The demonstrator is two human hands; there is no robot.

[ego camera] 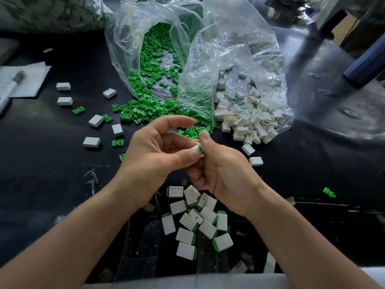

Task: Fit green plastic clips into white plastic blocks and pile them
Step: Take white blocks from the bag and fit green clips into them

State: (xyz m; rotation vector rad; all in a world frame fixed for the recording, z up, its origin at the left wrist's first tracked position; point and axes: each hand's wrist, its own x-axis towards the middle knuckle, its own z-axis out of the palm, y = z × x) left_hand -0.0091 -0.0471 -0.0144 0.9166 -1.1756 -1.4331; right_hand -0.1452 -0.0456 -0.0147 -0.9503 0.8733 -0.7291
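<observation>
Fitted blocks (188, 221) lie before bags (229, 44) spilling green clips (154, 69), white blocks (250, 122).

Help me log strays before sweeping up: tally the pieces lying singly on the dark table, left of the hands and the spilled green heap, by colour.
White blocks: 6
Green clips: 4, one half hidden by the left hand
Total: 10

Green clips (145, 109), white blocks (248, 122), black table (52, 163).
</observation>
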